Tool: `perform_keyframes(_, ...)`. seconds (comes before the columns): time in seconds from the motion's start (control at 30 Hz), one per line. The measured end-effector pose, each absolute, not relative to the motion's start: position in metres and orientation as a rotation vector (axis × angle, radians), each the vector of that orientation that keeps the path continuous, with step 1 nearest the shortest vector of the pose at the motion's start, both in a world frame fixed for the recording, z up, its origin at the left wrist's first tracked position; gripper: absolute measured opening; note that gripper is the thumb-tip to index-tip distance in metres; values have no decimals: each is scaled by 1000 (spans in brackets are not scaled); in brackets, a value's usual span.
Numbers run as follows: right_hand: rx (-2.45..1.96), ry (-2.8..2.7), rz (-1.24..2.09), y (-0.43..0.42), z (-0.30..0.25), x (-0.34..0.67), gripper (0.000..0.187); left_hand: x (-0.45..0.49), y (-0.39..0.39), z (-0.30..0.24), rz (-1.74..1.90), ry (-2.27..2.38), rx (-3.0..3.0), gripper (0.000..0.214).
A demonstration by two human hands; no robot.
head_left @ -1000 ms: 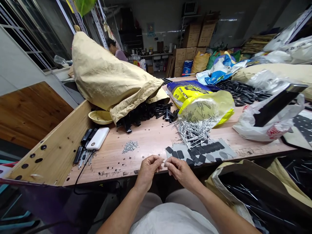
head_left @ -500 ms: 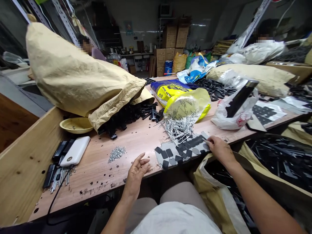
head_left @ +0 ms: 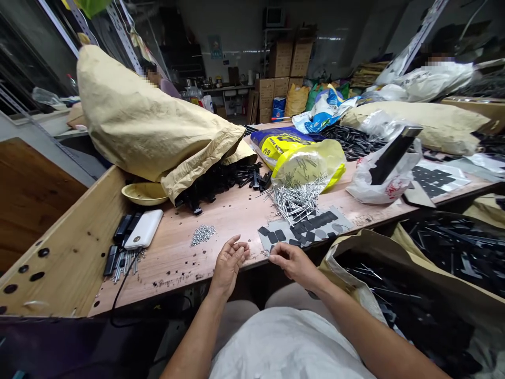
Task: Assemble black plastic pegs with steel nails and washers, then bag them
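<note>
My right hand (head_left: 291, 261) is closed in a pinch at the front left corner of a grey sheet (head_left: 265, 239) that bears black pads (head_left: 316, 223). Whatever its fingertips hold is too small to make out. My left hand (head_left: 230, 265) is a short way to the left, near the table's front edge, its fingers loosely curled and apart with nothing in them. Behind the sheet, a heap of thin metal pins (head_left: 296, 199) spills out of a yellow and blue bag (head_left: 311, 158). A small pile of shiny metal bits (head_left: 203, 235) lies left of my left hand.
A big tan sack (head_left: 153, 123) spills black parts (head_left: 205, 189) at the left back. A white power bank (head_left: 144, 229) and yellow dish (head_left: 144, 193) are at the left. A plastic bag (head_left: 373, 189) holds a black flask (head_left: 395, 155). Open sacks (head_left: 340, 252) stand right of my legs.
My right hand has moved left from the right end of the grey sheet to beside my left hand, still pinched. The view has turned slightly left.
</note>
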State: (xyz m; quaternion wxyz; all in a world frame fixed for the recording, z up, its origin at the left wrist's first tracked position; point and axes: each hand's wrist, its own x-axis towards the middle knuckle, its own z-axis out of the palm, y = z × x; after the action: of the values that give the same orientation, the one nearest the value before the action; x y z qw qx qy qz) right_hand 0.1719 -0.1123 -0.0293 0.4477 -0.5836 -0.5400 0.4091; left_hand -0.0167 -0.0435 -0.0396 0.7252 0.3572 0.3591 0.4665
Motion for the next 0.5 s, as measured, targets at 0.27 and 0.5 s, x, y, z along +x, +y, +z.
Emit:
perform_keyframes(0.27, -1982, -1412, 680, -180, -42, 320, 30, -20, -38, -40, 1024, 880, 886, 44)
perform_keyframes(0.5, -2234, -1312, 396, -192, -52, 399, 31, -4, 11, -42, 1132, 1016, 1201, 31)
